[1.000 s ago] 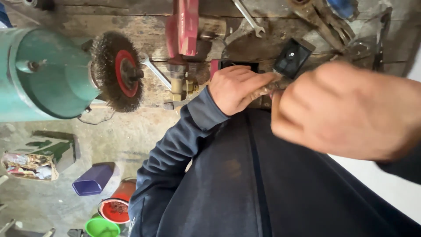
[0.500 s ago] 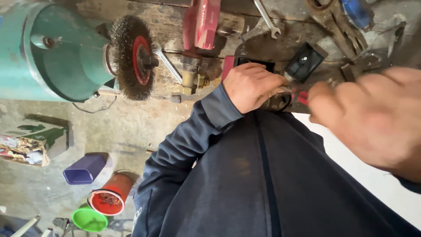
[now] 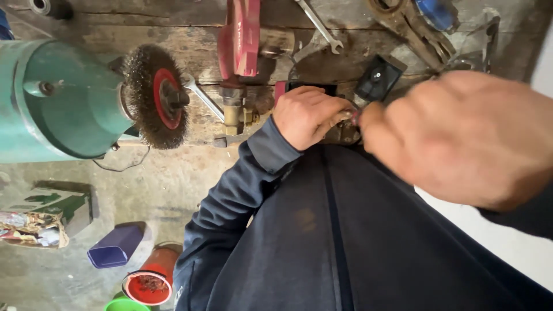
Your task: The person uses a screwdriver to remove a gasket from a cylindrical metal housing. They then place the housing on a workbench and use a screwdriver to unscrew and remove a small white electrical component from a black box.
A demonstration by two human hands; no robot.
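A: What sits closest to the camera?

B: The right hand (image 3: 466, 135), big and blurred, fingers curled in toward its thumb, the tips pinching at something reddish that I cannot make out. Under it runs the person's dark navy jacket (image 3: 345, 230).

A: And the other hand?

B: The left hand (image 3: 308, 115) comes out of a navy sleeve and is closed around a small rusty metal part (image 3: 345, 131) at the workbench edge. The part lies between the two hands, touching the left fingers, with the right fingertips just beside it. Most of it is hidden, so its kind stays unclear.

A: What lies beyond?

B: Just past the left knuckles, a black square block (image 3: 377, 78) sits tilted on the wooden workbench (image 3: 173, 23). A brass fitting (image 3: 233, 109) stands near the wrist, under a red clamp body (image 3: 242, 37). A wrench (image 3: 319, 26) lies further back. To the left, a wire brush wheel (image 3: 152, 95) sits on a green bench grinder (image 3: 57, 98). Down on the floor: a purple tub (image 3: 115, 245) and a red bucket (image 3: 152, 279)
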